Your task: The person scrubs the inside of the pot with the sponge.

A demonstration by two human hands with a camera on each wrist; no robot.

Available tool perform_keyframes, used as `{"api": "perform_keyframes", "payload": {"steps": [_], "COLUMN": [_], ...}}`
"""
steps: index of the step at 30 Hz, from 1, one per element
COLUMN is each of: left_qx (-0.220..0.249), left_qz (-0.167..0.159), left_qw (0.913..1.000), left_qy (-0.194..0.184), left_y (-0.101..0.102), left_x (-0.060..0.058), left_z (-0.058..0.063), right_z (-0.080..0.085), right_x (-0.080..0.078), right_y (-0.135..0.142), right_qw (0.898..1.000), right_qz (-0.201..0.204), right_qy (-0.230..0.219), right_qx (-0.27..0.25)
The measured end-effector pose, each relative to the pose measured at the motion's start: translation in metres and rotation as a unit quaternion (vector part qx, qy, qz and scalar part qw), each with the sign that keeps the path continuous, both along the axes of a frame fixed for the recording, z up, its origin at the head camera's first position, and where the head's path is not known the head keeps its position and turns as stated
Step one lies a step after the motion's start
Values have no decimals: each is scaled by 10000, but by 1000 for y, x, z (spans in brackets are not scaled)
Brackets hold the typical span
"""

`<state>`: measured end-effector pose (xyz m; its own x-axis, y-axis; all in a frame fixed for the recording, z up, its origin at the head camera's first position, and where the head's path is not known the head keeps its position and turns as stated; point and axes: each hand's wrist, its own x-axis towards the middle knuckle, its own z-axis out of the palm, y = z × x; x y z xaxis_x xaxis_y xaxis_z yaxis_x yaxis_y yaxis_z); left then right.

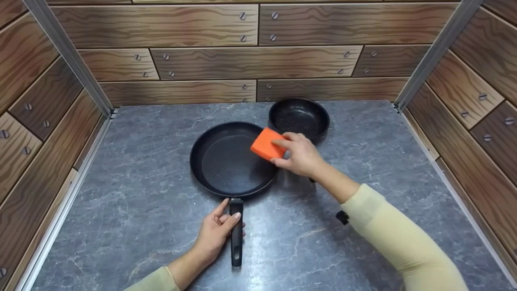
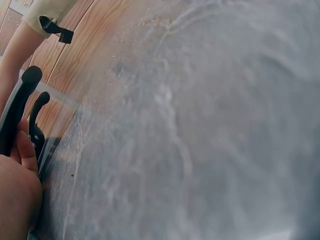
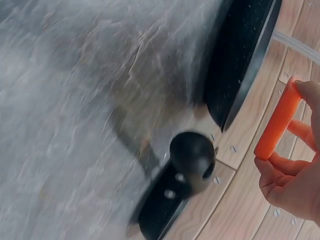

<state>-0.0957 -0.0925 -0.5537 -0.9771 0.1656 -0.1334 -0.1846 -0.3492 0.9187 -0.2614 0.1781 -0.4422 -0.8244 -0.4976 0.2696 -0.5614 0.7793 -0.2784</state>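
Observation:
A large black frying pan [image 1: 230,161] sits on the grey marbled table with its handle toward the person. My left hand [image 1: 214,230] grips that handle near the pan's rim, thumb on top. In the left wrist view the same handle [image 2: 18,110] rises out of the curled fingers. My right hand [image 1: 301,155] holds an orange sponge [image 1: 267,144] by its edges, over the right side of the large pan. The right wrist view shows the sponge [image 3: 278,120] pinched between thumb and fingers, above the pan rims. A smaller black frying pan [image 1: 299,117] stands behind, partly hidden by the right hand.
Wood-patterned panels [image 1: 202,60] close in the back and both sides. Metal corner posts [image 1: 72,56] and a rail [image 1: 68,202] edge the grey marbled table [image 1: 133,169]. The small pan's handle [image 3: 170,190] points toward the person, beneath the right forearm.

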Motion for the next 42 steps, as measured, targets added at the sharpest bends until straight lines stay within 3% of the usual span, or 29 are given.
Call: {"api": "perform_keyframes", "payload": {"steps": [10, 18, 29, 37, 42], "left_qx": [-32, -176, -314, -417, -567], "left_qz": [-14, -37, 21, 6, -59], "left_qw": [10000, 9998, 9994, 9989, 9981], "left_qy": [-43, -105, -133, -231, -226], "left_y": [-1, -1, -1, 0, -1], "left_x": [-2, -2, -1, -1, -1], "left_z": [-2, 2, 6, 9, 14], "right_z": [5, -6, -28, -50, -56], "right_x": [3, 9, 20, 24, 26], "right_y": [52, 105, 152, 162, 162], "right_qw": [9975, 9921, 9876, 9867, 9857], "right_qz": [-348, -756, -1437, -1593, -1649], "right_qy": [285, 412, -14, -118, -336], "right_qx": [-549, -914, -628, -302, -84]}}
